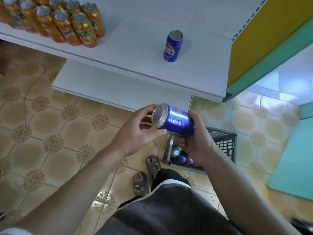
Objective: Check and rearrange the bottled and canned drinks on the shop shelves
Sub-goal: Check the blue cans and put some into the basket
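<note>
Both hands grasp the blue Pepsi can sideways: left grip, right grip. I should upright it beside the standing Pepsi can, label forward.

On the shelf a lone can stands upright, the group of cans well to its left, while before the shelf both hands hold a tilted can above the basket.
</note>
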Tool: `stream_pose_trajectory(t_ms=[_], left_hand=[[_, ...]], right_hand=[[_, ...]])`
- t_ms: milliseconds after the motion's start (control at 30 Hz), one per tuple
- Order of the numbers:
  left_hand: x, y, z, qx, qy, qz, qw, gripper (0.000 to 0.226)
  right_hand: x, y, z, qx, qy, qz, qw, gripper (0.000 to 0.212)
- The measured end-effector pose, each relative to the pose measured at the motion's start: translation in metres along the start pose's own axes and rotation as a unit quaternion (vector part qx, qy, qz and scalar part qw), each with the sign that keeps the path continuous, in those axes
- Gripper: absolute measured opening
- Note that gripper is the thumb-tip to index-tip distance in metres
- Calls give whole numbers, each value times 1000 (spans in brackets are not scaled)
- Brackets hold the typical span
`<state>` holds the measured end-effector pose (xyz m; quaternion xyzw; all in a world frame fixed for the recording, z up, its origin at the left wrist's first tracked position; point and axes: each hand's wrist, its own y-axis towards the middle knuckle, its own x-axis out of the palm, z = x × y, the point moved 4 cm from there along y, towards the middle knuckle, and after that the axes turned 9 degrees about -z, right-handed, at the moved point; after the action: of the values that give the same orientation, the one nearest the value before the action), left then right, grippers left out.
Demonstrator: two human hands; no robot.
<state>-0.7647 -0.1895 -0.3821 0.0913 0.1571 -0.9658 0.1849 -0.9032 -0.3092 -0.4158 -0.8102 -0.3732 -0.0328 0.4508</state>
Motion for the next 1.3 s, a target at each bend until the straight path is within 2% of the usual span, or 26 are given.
stream_pose_trajectory(t_ms=[100, 200, 300, 433, 667, 767, 833, 967, 1067, 1200, 1300], left_hand=[[43, -1, -18, -50, 89, -59, 993, 69], [88, 7, -32, -88, 130, -89, 984, 67], [140, 19, -53, -142, 134, -109, 975, 59], [228, 43, -95, -224, 134, -141, 955, 53], [382, 101, -184, -306, 131, -196, 923, 49], [425, 126, -225, -320, 154, -216, 910, 48], [445, 146, -254, -326, 165, -218, 905, 48], [467, 190, -303, -321, 189, -205, 905, 40], [478, 221, -331, -310, 218, -201, 903, 37], [490, 244, -362, -308, 233, -204, 900, 33], [498, 245, -378, -308, 245, -218, 893, 30]], right_hand=[[-51, -17, 25, 13, -9, 65, 998, 39], [-101, -23, 47, 32, -3, 110, 993, 39], [-166, -23, 71, 61, -27, 163, 984, 39], [-277, -11, 106, 117, -53, 228, 965, 62], [-453, 58, 160, 140, -169, 287, 932, 63], [-499, 102, 179, 140, -259, 288, 911, 78], [-523, 131, 189, 141, -313, 292, 893, 73], [-564, 194, 209, 127, -355, 292, 879, 65], [-582, 238, 226, 122, -416, 262, 862, 68], [-582, 287, 247, 112, -539, 221, 805, 75], [-581, 311, 261, 126, -588, 187, 777, 79]])
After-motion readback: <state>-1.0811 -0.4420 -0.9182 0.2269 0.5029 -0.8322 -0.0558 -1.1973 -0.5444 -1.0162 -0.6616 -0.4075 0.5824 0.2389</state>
